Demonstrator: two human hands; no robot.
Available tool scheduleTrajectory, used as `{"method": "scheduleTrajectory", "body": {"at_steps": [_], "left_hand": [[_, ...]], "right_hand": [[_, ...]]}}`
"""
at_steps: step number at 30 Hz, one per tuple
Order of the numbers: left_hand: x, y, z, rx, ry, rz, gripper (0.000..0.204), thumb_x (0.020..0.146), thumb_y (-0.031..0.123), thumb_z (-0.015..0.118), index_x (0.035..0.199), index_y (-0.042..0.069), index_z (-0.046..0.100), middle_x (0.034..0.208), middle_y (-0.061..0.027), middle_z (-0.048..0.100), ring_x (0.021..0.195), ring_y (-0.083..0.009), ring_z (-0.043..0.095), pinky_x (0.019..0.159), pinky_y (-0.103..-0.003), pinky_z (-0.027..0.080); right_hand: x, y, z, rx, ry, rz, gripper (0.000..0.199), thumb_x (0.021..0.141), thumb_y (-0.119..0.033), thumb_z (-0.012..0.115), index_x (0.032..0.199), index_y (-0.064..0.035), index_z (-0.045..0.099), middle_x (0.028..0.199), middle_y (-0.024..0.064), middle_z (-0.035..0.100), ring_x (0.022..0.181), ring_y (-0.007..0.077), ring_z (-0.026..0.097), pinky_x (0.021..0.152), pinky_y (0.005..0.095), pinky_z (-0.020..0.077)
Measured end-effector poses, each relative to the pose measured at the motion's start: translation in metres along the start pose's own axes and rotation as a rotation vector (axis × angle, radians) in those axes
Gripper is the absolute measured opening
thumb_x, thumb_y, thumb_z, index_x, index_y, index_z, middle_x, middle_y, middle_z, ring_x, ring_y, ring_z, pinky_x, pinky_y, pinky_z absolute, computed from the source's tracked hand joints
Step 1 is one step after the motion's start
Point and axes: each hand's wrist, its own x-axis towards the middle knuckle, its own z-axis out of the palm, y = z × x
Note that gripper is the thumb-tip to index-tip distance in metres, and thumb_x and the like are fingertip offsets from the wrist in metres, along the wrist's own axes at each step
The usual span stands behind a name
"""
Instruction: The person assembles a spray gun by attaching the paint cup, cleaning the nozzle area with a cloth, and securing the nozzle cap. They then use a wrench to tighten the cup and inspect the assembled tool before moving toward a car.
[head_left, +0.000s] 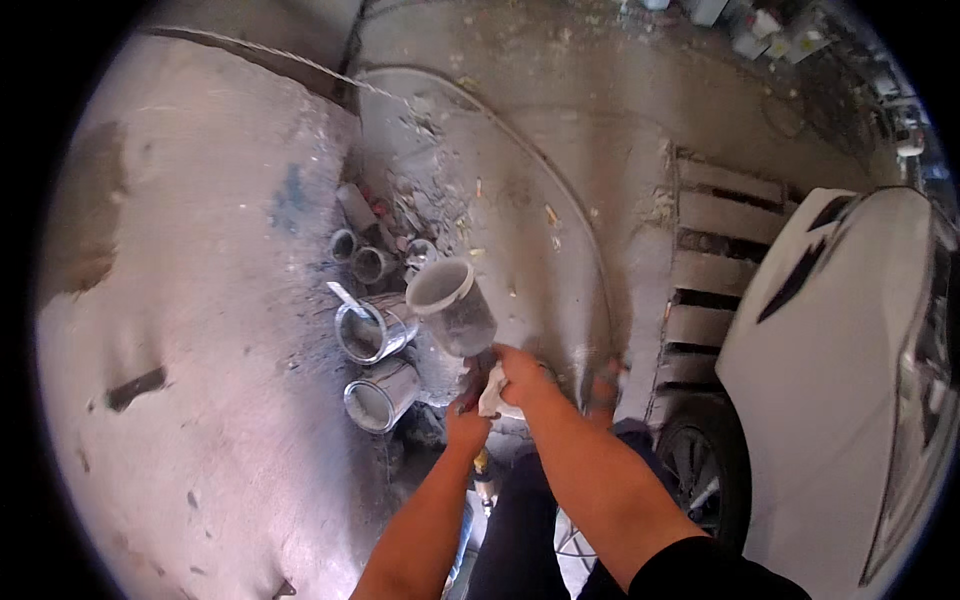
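1. Low before me, my left hand [467, 430] grips a dark tool [479, 370]; I should keep it still.
2. My right hand [523, 379] holds a white cloth [492, 393]; I should rub softly.
3. The cup [457, 318] leans just above both hands; I should keep it off the tins [396, 384].

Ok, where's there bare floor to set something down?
Widest looks to be the floor between the hose and the slats. A smaller patch lies between the hose and the cup. It's crowded left of the cup and beyond, with metal cans and rubble.
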Motion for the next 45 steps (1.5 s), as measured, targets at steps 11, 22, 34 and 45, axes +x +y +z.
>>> {"method": "scheduleTrajectory", "body": {"at_steps": [11, 22, 34, 45], "left_hand": [[0.214, -0.124, 0.073, 0.237, 0.102, 0.117, 0.023, 0.081, 0.009, 0.057, 0.102, 0.000, 0.061, 0.078, -0.0060, 0.063, 0.059, -0.0137, 0.059, 0.051, -0.027, 0.045], [0.211, -0.093, 0.074, 0.122, 0.015, 0.004, 0.022, 0.078, 0.002, 0.055, 0.100, 0.001, 0.057, 0.081, -0.0069, 0.063, 0.060, -0.0167, 0.059, 0.053, -0.029, 0.045], [0.200, -0.066, 0.068, -0.073, -0.074, -0.061, 0.026, 0.079, 0.006, 0.059, 0.105, 0.004, 0.054, 0.086, -0.0059, 0.061, 0.067, -0.0131, 0.057, 0.054, -0.028, 0.043], [0.190, -0.086, 0.055, -0.111, -0.090, -0.133, 0.034, 0.080, 0.002, 0.058, 0.114, 0.002, 0.054, 0.109, -0.0100, 0.061, 0.100, -0.0169, 0.056, 0.087, -0.029, 0.043]], "right_hand": [[0.154, -0.126, -0.058, -0.065, 0.218, 0.048, 0.029, 0.093, -0.027, 0.046, 0.099, -0.0033, 0.061, 0.095, 0.0127, 0.065, 0.084, 0.0276, 0.062, 0.082, 0.0431, 0.0472], [0.161, -0.121, -0.067, 0.017, 0.198, 0.096, 0.024, 0.091, -0.022, 0.048, 0.096, -0.0032, 0.062, 0.090, 0.0126, 0.065, 0.084, 0.0274, 0.062, 0.085, 0.0444, 0.0463], [0.156, -0.120, -0.061, -0.060, 0.177, 0.098, 0.026, 0.092, -0.023, 0.044, 0.095, -0.0025, 0.060, 0.089, 0.0127, 0.064, 0.082, 0.0284, 0.060, 0.083, 0.0433, 0.0473], [0.139, -0.104, -0.051, -0.104, 0.241, 0.066, 0.026, 0.091, -0.021, 0.045, 0.098, -0.0002, 0.059, 0.091, 0.0145, 0.064, 0.083, 0.0290, 0.060, 0.082, 0.0458, 0.0469]]}}
